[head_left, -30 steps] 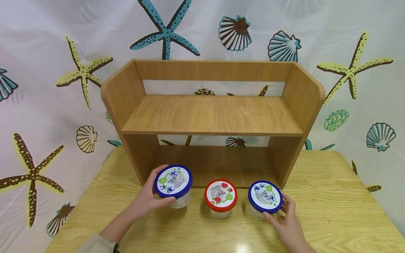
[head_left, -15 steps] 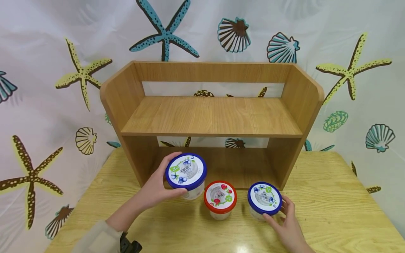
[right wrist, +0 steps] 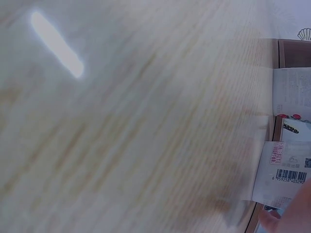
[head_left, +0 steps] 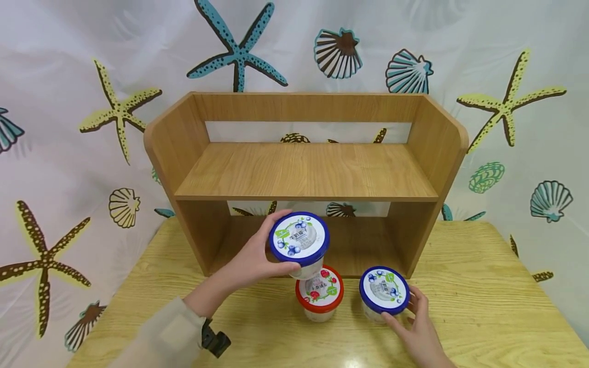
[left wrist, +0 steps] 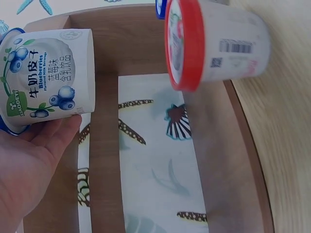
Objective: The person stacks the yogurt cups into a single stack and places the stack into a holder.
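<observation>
The left hand (head_left: 257, 260) grips the held blue-lidded tub (head_left: 300, 238), roughly upright and clear of the worktop (head_left: 492, 286), before the wooden shelf (head_left: 303, 171); in the head view it overlaps the back of the red-lidded tub (head_left: 319, 296). The right hand (head_left: 416, 324) has thumb and fingers around the right-hand blue-lidded tub (head_left: 384, 290), which stands on the worktop.

Handling: I judge the held tub light to moderate in weight, though its fill is unknown to me. The wall looks stiff but thin, so I would expect a hard squeeze to dent it; the printed surface seems smooth and may slip. Because the body narrows toward the base, I would take hold of opposite sides just under the rim, with the lid helping to stop a slide, and would not trust the lid alone to bear the load.

Limits of view: the contents cannot be seen. In the left wrist view I lose part of the held tub's lid at the picture's edge, and the thumb is not visible to me. The right wrist view shows mostly blurred worktop; the right-hand blue-lidded tub and hand are cut off at its edge.
</observation>
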Tool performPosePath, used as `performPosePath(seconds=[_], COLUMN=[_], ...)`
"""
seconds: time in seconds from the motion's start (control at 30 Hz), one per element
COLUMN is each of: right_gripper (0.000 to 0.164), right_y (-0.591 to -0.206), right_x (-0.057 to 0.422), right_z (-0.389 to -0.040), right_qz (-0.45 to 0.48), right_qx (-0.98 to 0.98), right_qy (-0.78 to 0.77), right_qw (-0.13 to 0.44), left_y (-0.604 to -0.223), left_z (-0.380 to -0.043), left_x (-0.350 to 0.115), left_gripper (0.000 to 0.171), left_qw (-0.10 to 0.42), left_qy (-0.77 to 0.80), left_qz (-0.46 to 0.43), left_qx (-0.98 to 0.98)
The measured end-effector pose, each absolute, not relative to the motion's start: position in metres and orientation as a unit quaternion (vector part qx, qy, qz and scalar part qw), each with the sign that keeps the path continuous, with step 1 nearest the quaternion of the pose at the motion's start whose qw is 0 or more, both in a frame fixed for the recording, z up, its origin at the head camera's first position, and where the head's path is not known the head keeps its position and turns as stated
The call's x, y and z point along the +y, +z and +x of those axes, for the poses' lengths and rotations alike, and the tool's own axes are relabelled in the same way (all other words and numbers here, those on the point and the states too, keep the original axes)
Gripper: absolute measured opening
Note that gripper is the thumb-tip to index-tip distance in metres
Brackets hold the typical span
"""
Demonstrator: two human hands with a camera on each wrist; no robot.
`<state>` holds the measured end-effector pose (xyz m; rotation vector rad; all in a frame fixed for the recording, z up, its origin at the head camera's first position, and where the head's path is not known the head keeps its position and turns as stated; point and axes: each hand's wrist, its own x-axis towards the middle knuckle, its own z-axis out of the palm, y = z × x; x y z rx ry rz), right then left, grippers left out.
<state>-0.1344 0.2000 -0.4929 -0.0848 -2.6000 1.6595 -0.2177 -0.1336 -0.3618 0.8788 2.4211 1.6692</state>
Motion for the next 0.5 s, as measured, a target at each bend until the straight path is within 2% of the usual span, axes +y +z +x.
performPosePath(seconds=[0.5], right_gripper=[0.078], right_y=[-0.495], right_x=[0.197], right_z=[-0.134], right_qz=[-0.014], right_qx=[-0.844], right_qy=[0.533], right_qw=[0.059], left_y=[-0.358], left_z=[-0.234], left_x=[-0.085], left_gripper=[0.094], left_qw=[0.054], left_qy=[0.541], left_qz=[0.323], left_qx=[0.774])
